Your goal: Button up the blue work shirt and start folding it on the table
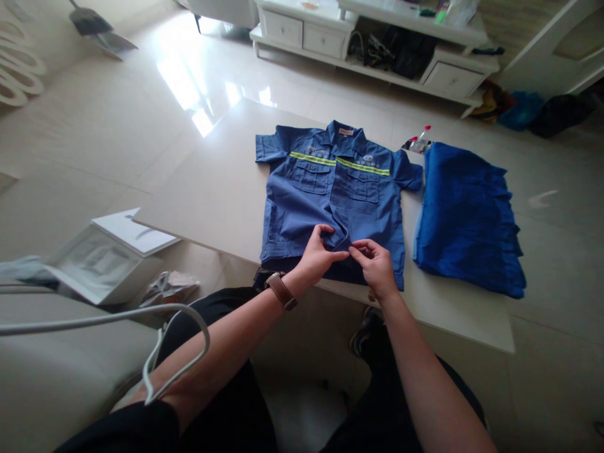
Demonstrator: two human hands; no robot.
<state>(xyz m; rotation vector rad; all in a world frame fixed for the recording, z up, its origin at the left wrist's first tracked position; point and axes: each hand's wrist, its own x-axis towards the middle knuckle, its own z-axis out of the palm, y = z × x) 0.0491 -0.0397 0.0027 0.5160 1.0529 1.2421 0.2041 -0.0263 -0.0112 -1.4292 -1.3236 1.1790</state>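
A blue short-sleeved work shirt [302, 214] lies front up on a pale board, its collar away from me and a yellow reflective stripe across the chest. At its lower front opening, my left hand [317, 255] has curled fingers and an extended thumb around the raised fabric edge. A brown-strapped watch [282, 291] is on the left wrist. Close beside it, my right hand [376, 264] pinches the shirt's front edge near the hem between thumb and fingers. Exactly what lies under the fingertips is partly hidden.
Brighter blue folded fabric [467, 214] lies on the board [202, 195] to the right. Bottles with red caps [421, 139] show behind it. An open white box [108, 251] stands left, near a looped white cable [206, 336]. A white cabinet [325, 44] stands beyond.
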